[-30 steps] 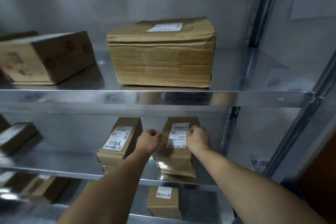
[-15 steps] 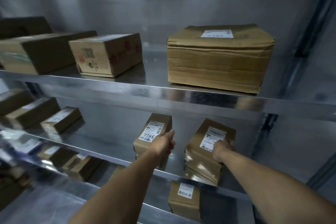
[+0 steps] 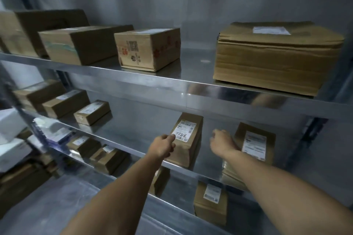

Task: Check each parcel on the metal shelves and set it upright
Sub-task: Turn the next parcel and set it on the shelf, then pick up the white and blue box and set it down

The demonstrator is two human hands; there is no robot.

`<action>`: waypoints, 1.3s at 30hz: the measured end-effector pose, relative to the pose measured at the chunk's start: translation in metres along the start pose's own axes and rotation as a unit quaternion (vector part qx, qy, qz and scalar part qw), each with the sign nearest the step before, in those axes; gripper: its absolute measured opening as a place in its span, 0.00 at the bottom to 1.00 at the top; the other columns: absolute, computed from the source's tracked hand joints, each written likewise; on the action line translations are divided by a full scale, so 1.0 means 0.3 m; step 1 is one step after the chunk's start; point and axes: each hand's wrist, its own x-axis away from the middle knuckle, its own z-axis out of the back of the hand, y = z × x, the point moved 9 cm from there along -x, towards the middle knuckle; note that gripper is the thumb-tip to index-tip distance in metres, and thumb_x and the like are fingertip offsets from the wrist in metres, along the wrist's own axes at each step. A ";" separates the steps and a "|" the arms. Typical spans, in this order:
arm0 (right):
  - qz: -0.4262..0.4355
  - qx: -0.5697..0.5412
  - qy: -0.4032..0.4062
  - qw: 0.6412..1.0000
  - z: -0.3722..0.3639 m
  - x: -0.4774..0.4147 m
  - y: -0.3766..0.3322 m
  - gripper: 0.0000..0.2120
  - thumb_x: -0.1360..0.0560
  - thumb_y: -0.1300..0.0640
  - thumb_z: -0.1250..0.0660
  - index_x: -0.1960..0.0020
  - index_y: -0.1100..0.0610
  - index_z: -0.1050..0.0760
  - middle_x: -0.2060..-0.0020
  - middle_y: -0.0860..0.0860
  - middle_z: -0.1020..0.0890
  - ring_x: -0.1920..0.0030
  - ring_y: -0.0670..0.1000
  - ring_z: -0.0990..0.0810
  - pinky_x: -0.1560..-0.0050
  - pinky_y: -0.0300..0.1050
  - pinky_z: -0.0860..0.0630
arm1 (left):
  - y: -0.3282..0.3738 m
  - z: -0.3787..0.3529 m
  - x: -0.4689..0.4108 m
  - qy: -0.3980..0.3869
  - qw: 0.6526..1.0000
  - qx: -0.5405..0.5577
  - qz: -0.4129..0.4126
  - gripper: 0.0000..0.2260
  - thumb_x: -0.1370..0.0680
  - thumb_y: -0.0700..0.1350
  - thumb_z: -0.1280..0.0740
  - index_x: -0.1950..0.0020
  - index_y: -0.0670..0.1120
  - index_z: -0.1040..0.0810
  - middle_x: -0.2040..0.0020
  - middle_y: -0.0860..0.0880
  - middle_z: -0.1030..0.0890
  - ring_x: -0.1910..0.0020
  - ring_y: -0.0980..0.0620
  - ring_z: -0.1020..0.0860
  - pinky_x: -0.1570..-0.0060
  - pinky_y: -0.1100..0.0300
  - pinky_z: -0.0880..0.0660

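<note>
Two small brown parcels with white labels stand on the middle metal shelf (image 3: pixel 131 131). The left parcel (image 3: pixel 191 150) has "7786" handwritten on its label and stands upright. My left hand (image 3: pixel 162 146) grips its left edge, a fingertip on the label. The right parcel (image 3: pixel 256 145) leans slightly, its lower part behind my right forearm. In the gap between the two parcels, my right hand (image 3: pixel 221 143) hangs loosely curled and holds nothing, just left of the right parcel.
On the upper shelf (image 3: pixel 152 82) lie a large wide carton (image 3: pixel 275 57), a printed box (image 3: pixel 147 49) and longer boxes (image 3: pixel 80 44). Several flat parcels (image 3: pixel 91 112) lie on the middle shelf's left. More parcels (image 3: pixel 210 202) sit on the lower shelf.
My right hand let go of the right parcel and moved left into the gap. My left hand shifted onto the 7786 parcel's left edge. The view swung left.
</note>
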 end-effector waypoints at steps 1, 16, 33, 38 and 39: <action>0.017 -0.027 -0.011 0.999 -0.038 0.024 -0.098 0.11 0.18 0.58 0.40 0.40 0.59 0.23 0.39 0.58 0.21 0.39 0.60 0.23 0.45 0.45 0.27 | -0.016 0.072 0.010 0.015 1.000 -0.007 -0.001 0.11 0.17 0.47 0.37 0.44 0.40 0.22 0.59 0.44 0.22 0.61 0.48 0.26 0.60 0.55 0.28; 0.103 -0.271 -0.151 0.945 -0.516 0.238 -0.978 0.12 0.21 0.56 0.35 0.63 0.53 0.23 0.66 0.51 0.19 0.61 0.53 0.21 0.46 0.57 0.19 | -0.221 0.959 0.141 0.199 0.978 -0.055 0.020 0.05 0.21 0.43 0.31 0.56 0.44 0.19 0.63 0.45 0.20 0.63 0.47 0.24 0.57 0.53 0.24; 0.158 -0.264 -0.238 0.921 -0.883 0.256 -1.554 0.11 0.21 0.55 0.36 0.63 0.52 0.25 0.65 0.49 0.18 0.61 0.52 0.21 0.50 0.54 0.19 | -0.387 1.504 0.096 0.278 0.960 0.011 0.042 0.08 0.22 0.39 0.31 0.62 0.44 0.21 0.70 0.48 0.23 0.68 0.49 0.28 0.60 0.55 0.30; 0.178 -0.253 -0.249 0.918 -1.028 0.145 -1.763 0.10 0.22 0.54 0.36 0.61 0.53 0.24 0.57 0.55 0.16 0.56 0.56 0.20 0.46 0.58 0.19 | -0.363 1.704 -0.018 0.296 0.954 0.004 0.042 0.08 0.21 0.40 0.31 0.60 0.44 0.21 0.68 0.46 0.22 0.69 0.49 0.28 0.64 0.58 0.31; 0.177 -0.252 -0.253 0.917 -1.052 0.130 -1.797 0.10 0.22 0.54 0.37 0.61 0.53 0.24 0.57 0.55 0.16 0.56 0.57 0.19 0.47 0.59 0.18 | -0.357 1.739 -0.038 0.299 0.953 0.002 0.042 0.08 0.21 0.40 0.31 0.60 0.44 0.21 0.68 0.46 0.23 0.69 0.50 0.28 0.65 0.58 0.31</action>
